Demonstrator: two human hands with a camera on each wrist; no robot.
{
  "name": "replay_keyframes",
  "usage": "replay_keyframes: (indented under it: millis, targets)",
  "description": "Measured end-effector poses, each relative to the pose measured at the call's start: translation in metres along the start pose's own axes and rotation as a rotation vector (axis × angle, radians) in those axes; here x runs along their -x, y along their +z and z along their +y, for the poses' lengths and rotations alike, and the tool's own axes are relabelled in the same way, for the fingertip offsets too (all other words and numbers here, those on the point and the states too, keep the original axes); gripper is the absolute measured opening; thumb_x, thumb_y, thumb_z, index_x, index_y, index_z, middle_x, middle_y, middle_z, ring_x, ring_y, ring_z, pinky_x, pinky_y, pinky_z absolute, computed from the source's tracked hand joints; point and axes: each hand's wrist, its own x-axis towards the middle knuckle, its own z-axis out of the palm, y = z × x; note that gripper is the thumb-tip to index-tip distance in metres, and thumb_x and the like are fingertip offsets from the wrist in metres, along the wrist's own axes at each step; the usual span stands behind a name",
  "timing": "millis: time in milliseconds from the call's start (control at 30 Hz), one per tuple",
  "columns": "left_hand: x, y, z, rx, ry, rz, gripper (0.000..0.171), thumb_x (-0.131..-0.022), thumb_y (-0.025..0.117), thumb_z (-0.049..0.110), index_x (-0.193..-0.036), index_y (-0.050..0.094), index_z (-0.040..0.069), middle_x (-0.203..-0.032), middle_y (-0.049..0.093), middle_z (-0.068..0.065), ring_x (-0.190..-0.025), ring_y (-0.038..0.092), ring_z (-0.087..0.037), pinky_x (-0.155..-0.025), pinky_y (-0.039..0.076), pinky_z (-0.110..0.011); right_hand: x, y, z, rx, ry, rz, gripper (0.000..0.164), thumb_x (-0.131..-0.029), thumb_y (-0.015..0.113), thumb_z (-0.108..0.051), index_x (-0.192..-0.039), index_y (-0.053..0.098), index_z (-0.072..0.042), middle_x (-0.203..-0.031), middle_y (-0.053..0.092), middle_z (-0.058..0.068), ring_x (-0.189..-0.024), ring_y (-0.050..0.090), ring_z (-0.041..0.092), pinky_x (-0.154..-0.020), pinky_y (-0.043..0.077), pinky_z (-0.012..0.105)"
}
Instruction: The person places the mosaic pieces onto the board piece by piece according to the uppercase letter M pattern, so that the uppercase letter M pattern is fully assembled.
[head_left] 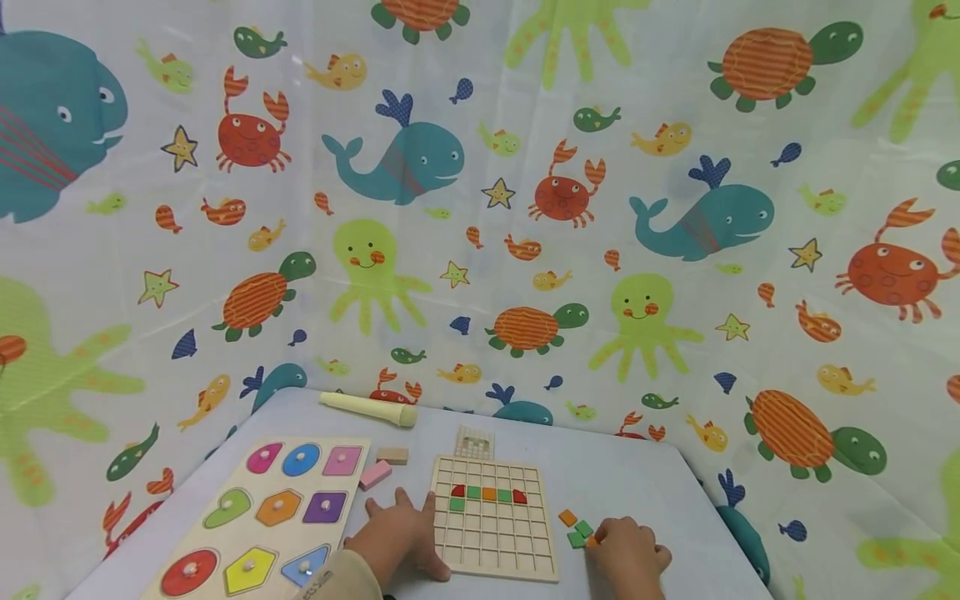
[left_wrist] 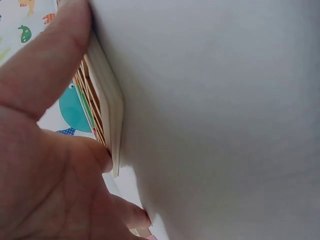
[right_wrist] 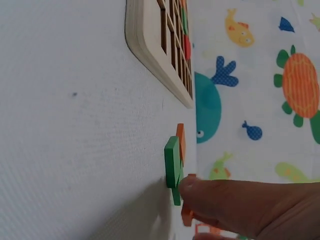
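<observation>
A flat board (head_left: 498, 542) of pale wood lies on the white table (head_left: 637, 475), between the two hands, with rows of little square holes. In the holes sit green squares (head_left: 457, 504), an orange square (head_left: 489, 494) and two red pieces (head_left: 520, 497) with a curved side. The left hand (head_left: 401, 533) is spread wide, touching the board's edges by a corner and gripping nothing. The right hand (head_left: 628, 552) pinches a thin orange tile (right_wrist: 187, 215) in its fingertips, right of the board. Near it lie flat green tiles (head_left: 576, 540) and a loose orange tile (head_left: 567, 518). The right wrist view shows the cloth's fine weave and how thick a green tile is. The left wrist view shows the board's layered edge. Only from the head do I see the puzzle (head_left: 232, 537) with knobs.
</observation>
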Motion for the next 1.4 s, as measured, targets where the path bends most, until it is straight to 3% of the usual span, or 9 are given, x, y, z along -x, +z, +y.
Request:
replay_keyframes:
  millis: [267,567,1000,1400]
  targets:
    - [-0.001,0.001,-0.001,0.012,0.0,0.004,0.124,-0.059,0.1,0.06,-0.163,0.043,0.025,-0.171,0.022,-0.033,-0.149,0.007,-0.078,-0.096,0.019,-0.1,-0.002,0.002,-0.011,-0.069,-0.137,0.113,0.022,-0.078,0.094,-0.033,-0.084,0.078,-0.019,-0.11,0.072,0.009,-0.113,0.058,0.041,-0.098,0.038,0.075]
    - [-0.007,0.005,-0.003,0.007,-0.002,0.0,0.122,-0.059,0.099,0.061,-0.162,0.044,0.026,-0.171,0.024,-0.032,-0.148,0.009,-0.078,-0.096,0.021,-0.1,0.009,0.002,-0.036,-0.117,-0.172,0.111,0.026,-0.079,0.094,-0.037,-0.08,0.077,-0.018,-0.117,0.072,0.009,-0.118,0.058,0.04,-0.102,0.037,0.076]
    - [-0.002,0.003,-0.002,0.021,0.003,-0.004,0.123,-0.059,0.099,0.06,-0.163,0.043,0.025,-0.172,0.021,-0.033,-0.149,0.005,-0.078,-0.096,0.018,-0.1,0.02,0.007,-0.069,-0.168,-0.235,0.122,0.029,-0.078,0.094,-0.04,-0.073,0.073,-0.02,-0.122,0.07,0.009,-0.123,0.056,0.039,-0.104,0.035,0.075]
    - [-0.002,0.004,-0.003,0.0,0.009,0.011,0.122,-0.06,0.098,0.062,-0.163,0.044,0.026,-0.172,0.022,-0.032,-0.149,0.007,-0.077,-0.095,0.02,-0.1,0.034,0.027,-0.113,-0.168,-0.39,0.129,0.032,-0.076,0.093,-0.046,-0.066,0.072,-0.024,-0.117,0.069,0.002,-0.122,0.056,0.033,-0.105,0.035,0.076]
